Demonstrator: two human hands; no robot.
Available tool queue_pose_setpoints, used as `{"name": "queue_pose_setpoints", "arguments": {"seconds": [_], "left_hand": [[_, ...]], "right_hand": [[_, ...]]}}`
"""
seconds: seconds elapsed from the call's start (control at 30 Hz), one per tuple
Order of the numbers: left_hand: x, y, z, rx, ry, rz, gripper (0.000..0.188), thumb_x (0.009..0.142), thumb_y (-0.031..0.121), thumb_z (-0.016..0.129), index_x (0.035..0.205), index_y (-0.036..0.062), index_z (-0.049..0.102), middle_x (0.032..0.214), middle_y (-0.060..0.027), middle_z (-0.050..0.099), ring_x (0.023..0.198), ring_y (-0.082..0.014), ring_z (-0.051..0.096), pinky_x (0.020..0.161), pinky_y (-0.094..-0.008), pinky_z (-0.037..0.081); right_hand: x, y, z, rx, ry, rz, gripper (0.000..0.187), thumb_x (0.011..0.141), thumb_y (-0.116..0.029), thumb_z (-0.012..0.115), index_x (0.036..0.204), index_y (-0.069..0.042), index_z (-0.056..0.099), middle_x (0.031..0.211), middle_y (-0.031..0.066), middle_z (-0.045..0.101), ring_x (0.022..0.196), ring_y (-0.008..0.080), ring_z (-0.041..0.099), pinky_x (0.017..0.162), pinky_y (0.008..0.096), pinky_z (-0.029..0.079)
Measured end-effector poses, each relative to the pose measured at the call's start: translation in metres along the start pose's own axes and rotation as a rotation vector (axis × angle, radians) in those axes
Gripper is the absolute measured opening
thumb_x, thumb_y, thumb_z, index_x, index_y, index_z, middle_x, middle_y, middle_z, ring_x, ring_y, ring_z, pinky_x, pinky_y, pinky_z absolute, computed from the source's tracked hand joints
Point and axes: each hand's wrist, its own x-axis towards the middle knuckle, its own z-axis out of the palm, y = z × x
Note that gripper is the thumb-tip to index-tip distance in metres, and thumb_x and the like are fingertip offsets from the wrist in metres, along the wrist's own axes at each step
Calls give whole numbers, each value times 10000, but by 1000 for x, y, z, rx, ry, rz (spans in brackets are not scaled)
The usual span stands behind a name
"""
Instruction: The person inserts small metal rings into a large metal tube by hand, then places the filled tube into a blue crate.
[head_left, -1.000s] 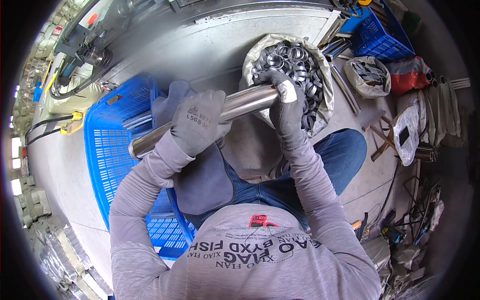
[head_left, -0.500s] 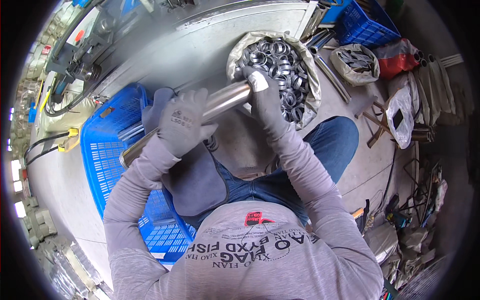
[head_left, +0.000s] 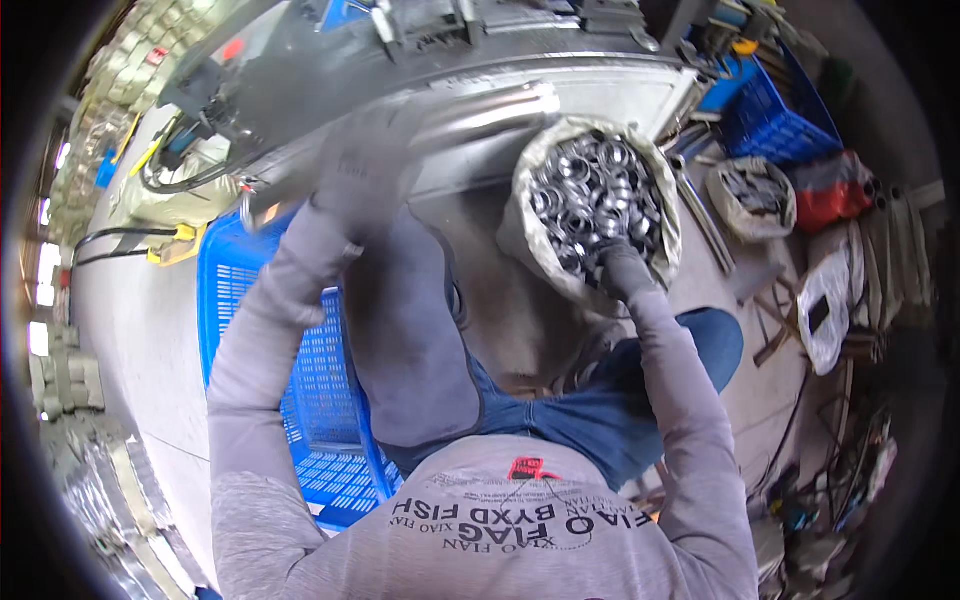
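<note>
My gloved left hand, smeared by motion, is closed around a shiny metal tube. The tube is raised in front of the workbench and slants up to the right, its right end near the sack's far rim. Reaching into a pale woven sack, my gloved right hand touches the loose metal rings that fill it. Its fingertips are hidden among the rings, so whether it grips one does not show. A grey pad covers my left thigh.
A blue slatted crate stands by my left leg. Ahead is a metal workbench with machine parts. On the right are a smaller sack of metal pieces, a blue basket, a red bag and long tubes on the floor.
My right hand has left the tube's right end and gone down into the rings. My left hand has lifted the tube up and away from me. The view has shifted too.
</note>
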Motion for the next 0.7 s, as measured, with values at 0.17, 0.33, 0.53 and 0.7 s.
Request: {"name": "queue_pose_setpoints", "arguments": {"seconds": [0.17, 0.33, 0.53, 0.7], "left_hand": [[107, -44, 0, 189, 239, -16, 648, 901, 192, 723, 1504, 115, 502, 1330, -163, 629, 1196, -367, 606, 1019, -504, 473], [207, -62, -1, 305, -13, -224, 697, 862, 398, 801, 1440, 101, 550, 1439, -155, 599, 1369, -327, 561, 1083, -470, 471], [262, -132, 89, 248, -17, -253, 730, 885, 487, 766, 1472, 116, 538, 1489, -165, 592, 1376, -331, 574, 1090, -505, 463], [281, -151, 110, 182, -146, -200, 754, 919, 487, 721, 1531, 109, 495, 1567, -171, 532, 1439, -335, 519, 1158, -537, 394]], "right_hand": [[-4, -55, -119, 835, 134, 228, 354, 936, -228, 728, 1143, 59, 746, 1017, 138, 773, 943, 217, 711, 872, 358, 550], [16, -58, -128, 1497, 189, 178, 320, 934, -120, 691, 1221, 21, 675, 1024, 55, 726, 911, 150, 684, 806, 293, 569], [15, -95, -166, 1599, 302, 27, 477, 996, -202, 655, 1429, -9, 604, 1241, 79, 657, 994, 137, 647, 905, 283, 540], [20, -70, -147, 1502, 134, 30, 493, 1036, -266, 627, 1455, -13, 573, 1124, 27, 660, 1001, 113, 644, 924, 288, 543]]}}
